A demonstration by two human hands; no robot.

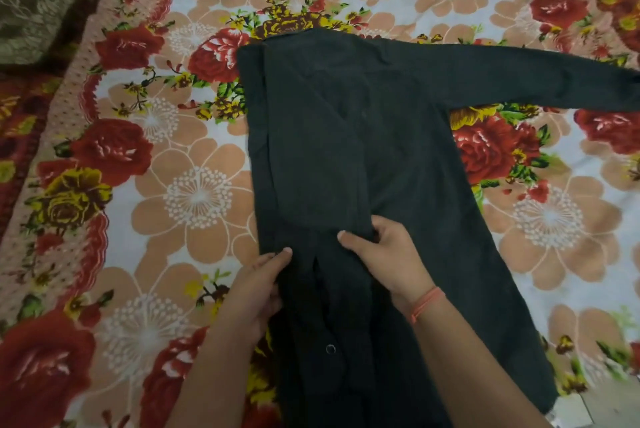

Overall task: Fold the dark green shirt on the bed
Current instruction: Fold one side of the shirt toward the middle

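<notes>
If you let go carelessly, the folded-in left side of the shirt (398,150) could slide open or bunch, since the cloth looks limp. It lies flat on the bed (173,185), with the other sleeve (536,81) stretched out to the right. Your left hand (259,285) grips the folded edge, thumb on top. Your right hand (384,254) pinches the cloth mid-shirt, fingers curled.

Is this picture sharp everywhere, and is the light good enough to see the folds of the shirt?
Head view: soft, even light, no glare and no hard shadows; the shirt is so dark that its folds show only faintly; the sheet is smeared towards the lower right corner; the wide lens bends the edges of the frame.
</notes>
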